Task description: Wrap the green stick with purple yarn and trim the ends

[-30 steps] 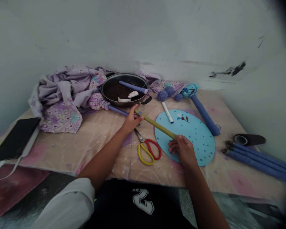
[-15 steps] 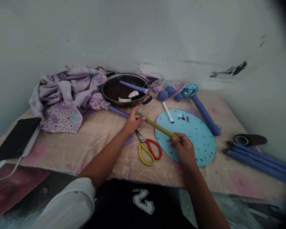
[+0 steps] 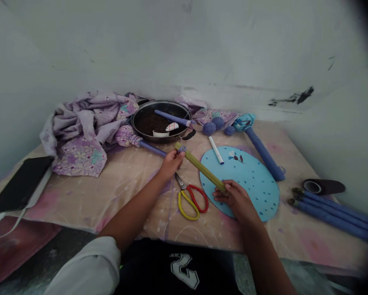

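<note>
A greenish stalk [image 3: 205, 169] slants between my hands above the table. My left hand [image 3: 171, 164] is closed on its upper end, where a little purple yarn is wound round it. Fingers of my right hand [image 3: 237, 198] grip the lower end. Just below the stalk lie scissors [image 3: 190, 198] with one yellow and one red handle, blades partly under my left hand. Under my right hand is a round blue dotted sheet [image 3: 251, 184] with a flower drawn on it, and a white marker [image 3: 216, 150] rests on its edge.
Behind stands a dark pan [image 3: 141, 133] holding brown material and a purple-wrapped stick. Floral cloth [image 3: 79, 135] is heaped at left near a black-covered device [image 3: 21, 182]. Yarn balls [image 3: 209, 128] and a blue-wrapped stick [image 3: 264, 155] lie at back right; more wrapped sticks [image 3: 334, 215] sit far right.
The stalk's right end has dropped a little, so it slants more steeply. Both hands have shifted slightly lower in view and still hold it; the whole scene sits a bit lower too.
</note>
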Available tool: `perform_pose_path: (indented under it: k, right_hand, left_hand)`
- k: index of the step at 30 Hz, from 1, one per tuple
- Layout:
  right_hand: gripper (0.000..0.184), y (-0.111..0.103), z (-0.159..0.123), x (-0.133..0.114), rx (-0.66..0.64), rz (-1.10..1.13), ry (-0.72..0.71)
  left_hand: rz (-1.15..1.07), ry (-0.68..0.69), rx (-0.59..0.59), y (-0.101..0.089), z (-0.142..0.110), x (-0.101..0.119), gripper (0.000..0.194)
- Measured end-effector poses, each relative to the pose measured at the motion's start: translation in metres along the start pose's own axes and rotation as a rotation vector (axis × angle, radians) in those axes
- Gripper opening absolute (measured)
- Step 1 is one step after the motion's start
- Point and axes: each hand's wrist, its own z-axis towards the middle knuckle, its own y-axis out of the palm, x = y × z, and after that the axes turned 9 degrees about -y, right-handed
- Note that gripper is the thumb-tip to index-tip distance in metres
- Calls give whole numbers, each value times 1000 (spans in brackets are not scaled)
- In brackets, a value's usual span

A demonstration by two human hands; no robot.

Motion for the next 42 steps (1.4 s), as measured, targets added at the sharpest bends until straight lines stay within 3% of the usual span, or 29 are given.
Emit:
perform_pose_path:
  k: [4, 7, 11, 13, 16, 21, 24, 27, 31, 36, 42]
  right_hand:
    - [29, 4, 6, -21, -201, -338, -56]
    - [27, 31, 17, -28, -172, -200, -24]
    - [22, 69, 37, -21, -268, 132, 150]
    - [18, 77, 44, -16, -313, 209, 312]
    - [35, 81, 49, -12, -354, 292, 531]
    - [53, 83, 46, -11, -342, 337, 609]
    - [54, 84, 44, -11, -315, 327, 607]
    - [43, 82, 45, -12, -298, 399, 543]
    - [32, 79, 49, -8, -344, 528, 522]
    - [44, 85, 46, -6, -287, 521, 558]
    - [55, 90, 41, -14, -227, 387, 614]
  left_hand:
    - [31, -56, -73, 10, -7, -4, 41]
    - [92, -95, -142, 18, -12, -9, 41]
    - [150, -107, -183, 21, -16, -13, 43]
    - [141, -114, -192, 20, -17, -12, 42]
    - [116, -117, -208, 19, -17, -11, 42]
    - [112, -101, -184, 19, -14, -12, 45]
    - [151, -111, -197, 19, -15, -11, 45]
    - [261, -144, -237, 20, -19, -9, 47]
    - [421, -63, -231, 20, -21, -9, 50]
    - [461, -18, -164, 20, -18, -12, 51]
    - [403, -26, -182, 23, -20, -11, 52]
